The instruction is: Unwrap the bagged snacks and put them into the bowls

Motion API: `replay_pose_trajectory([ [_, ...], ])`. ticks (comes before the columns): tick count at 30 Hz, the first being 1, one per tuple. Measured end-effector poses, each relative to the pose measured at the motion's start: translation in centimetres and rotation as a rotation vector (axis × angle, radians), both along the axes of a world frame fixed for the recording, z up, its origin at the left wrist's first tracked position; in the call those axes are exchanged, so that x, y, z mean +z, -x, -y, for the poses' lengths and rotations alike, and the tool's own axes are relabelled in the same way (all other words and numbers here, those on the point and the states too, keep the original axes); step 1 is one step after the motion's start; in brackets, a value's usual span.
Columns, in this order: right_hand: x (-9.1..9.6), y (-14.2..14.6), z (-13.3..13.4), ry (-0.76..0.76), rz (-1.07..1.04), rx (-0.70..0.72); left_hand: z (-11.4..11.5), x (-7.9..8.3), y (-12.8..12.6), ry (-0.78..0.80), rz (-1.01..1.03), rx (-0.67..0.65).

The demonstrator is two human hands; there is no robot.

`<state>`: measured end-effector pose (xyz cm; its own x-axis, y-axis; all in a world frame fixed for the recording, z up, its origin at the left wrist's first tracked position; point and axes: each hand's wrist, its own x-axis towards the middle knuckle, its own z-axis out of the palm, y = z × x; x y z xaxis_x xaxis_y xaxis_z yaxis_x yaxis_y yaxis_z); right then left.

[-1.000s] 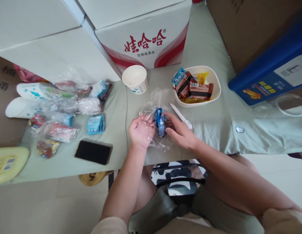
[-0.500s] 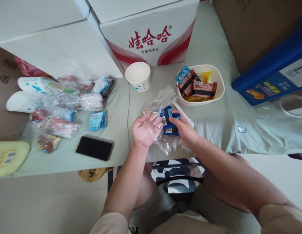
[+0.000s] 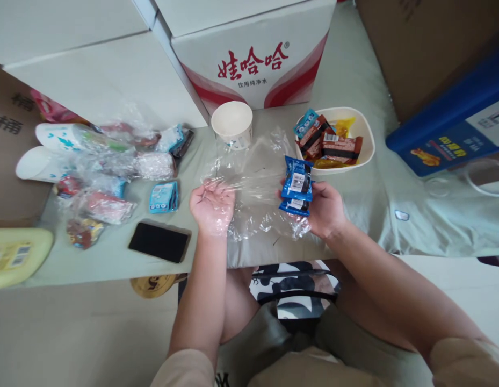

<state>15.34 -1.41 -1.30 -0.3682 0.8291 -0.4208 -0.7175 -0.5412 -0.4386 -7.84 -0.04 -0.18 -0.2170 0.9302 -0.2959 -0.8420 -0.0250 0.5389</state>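
My left hand is turned palm up with its fingers curled into a sheet of clear plastic film. The film stretches in taut creases across to my right hand, where its right edge lies crumpled below the fingers. In my right hand are blue snack packets with white barcode labels, stacked over the film; the fingertips behind them are partly hidden. A white paper cup stands just beyond the film. Right of it, an oval white bowl holds brown packets and yellow ones.
Film-wrapped snacks and tipped paper cups lie at the left. A light-blue packet and a phone lie nearer my left arm. A white carton stands behind, a blue box at right.
My hands have moved apart, the left one leftward and the right one rightward. The bunched film is now spread between them, and the blue packets have shifted right with my right hand.
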Motion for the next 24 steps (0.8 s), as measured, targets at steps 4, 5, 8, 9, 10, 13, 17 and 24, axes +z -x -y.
replay_pose_trajectory([
  [4,0.0,0.0,-0.1,0.017,0.004,-0.05,-0.3,0.1,0.8,0.024,-0.049,0.068],
  [5,0.1,-0.1,-0.1,0.015,-0.001,-0.045,-0.4,0.1,1.0,0.028,-0.062,0.08],
  [8,0.2,0.1,-0.1,-0.004,0.02,-0.04,-0.7,-0.1,1.6,0.028,-0.071,0.122],
  [9,0.3,0.2,0.0,-0.007,0.051,-0.05,-0.8,-0.2,1.8,0.029,-0.062,0.146],
  [10,0.3,0.3,0.1,-0.009,0.094,-0.062,-0.9,-0.3,2.1,0.029,-0.049,0.172],
  [13,0.4,0.7,0.5,0.014,0.231,-0.077,-1.0,-0.5,2.7,0.034,-0.019,0.241],
  [17,0.6,0.8,0.9,0.113,0.164,0.038,-0.8,-0.6,2.7,0.026,-0.02,0.237],
  [24,0.6,1.5,1.7,0.074,-0.061,0.104,-0.6,-0.4,1.8,-0.019,-0.004,0.151],
])
